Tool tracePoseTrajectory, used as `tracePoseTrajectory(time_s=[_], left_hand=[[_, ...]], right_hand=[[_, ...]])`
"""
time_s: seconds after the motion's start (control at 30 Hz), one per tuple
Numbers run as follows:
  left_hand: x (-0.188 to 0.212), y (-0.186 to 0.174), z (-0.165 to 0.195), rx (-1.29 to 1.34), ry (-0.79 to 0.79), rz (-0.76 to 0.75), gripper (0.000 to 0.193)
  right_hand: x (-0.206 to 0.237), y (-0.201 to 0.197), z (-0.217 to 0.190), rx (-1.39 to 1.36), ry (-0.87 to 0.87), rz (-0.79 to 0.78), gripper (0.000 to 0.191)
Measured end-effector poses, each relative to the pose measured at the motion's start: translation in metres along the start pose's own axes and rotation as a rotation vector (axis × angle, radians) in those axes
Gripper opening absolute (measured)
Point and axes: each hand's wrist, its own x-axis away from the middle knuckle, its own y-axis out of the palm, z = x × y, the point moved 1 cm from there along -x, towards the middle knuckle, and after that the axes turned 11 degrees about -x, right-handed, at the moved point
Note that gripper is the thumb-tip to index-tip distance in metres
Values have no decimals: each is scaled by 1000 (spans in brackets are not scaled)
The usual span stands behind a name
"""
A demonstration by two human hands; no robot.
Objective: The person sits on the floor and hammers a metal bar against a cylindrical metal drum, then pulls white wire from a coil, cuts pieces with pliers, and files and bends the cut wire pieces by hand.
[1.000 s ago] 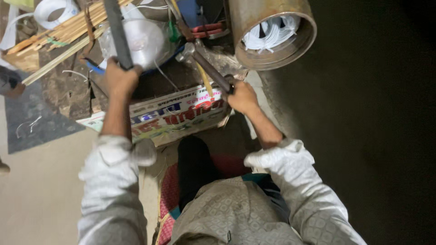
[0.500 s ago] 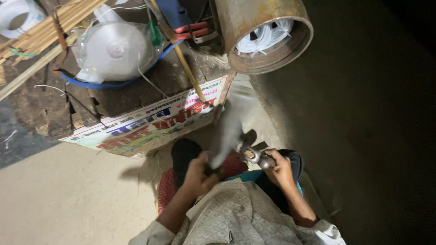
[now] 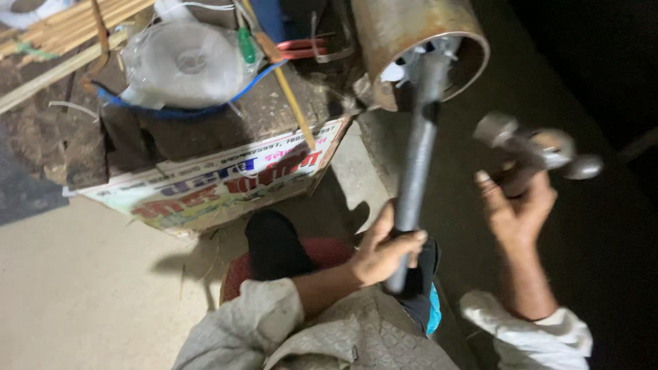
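Grey threaded rod [image 3: 417,157] clenched in our left hand [image 3: 381,251], upright | right hand [image 3: 515,209] grasping blurred metal fitting [image 3: 534,152] | rusty pipe [image 3: 411,42] far behind

Sleeves: my pale grey-white cloth, long, bunched at both wrists.
Top: my light grey fabric with a small embossed pattern.
Lap: my dark trousers, turquoise edge showing.

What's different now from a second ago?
A second ago both hands reached out to the cluttered crate. Now they are drawn back: the left hand grips a grey rod standing upright, and the right hand has lifted a metal fitting up to the right. The crate, rusty pipe and bagged white roll lie as before.
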Motion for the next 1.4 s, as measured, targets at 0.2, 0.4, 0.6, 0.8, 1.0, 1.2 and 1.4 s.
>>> tracePoseTrajectory(time_s=[0.2,0.4,0.6,0.8,1.0,1.2,1.4], left_hand=[[8,32,-2,186,117,23,29],[-16,36,4,112,146,103,22],[-36,45,28,302,111,129,34],[-32,48,49,342,53,147,35],[-33,48,53,401,71,139,34],[-31,50,58,410,160,39,33],[-34,63,52,303,11,12,41]], right_hand=[[-66,-9,-73,-126,69,-25,25],[-87,-1,-89,382,-76,-217,37],[-97,-10,-83,771,-20,-410,38],[-105,-27,-76,578,-69,-303,35],[-102,-26,-71,700,-55,-358,34],[-108,-29,-75,709,-88,-347,32],[-117,-23,-73,708,-81,-365,30]])
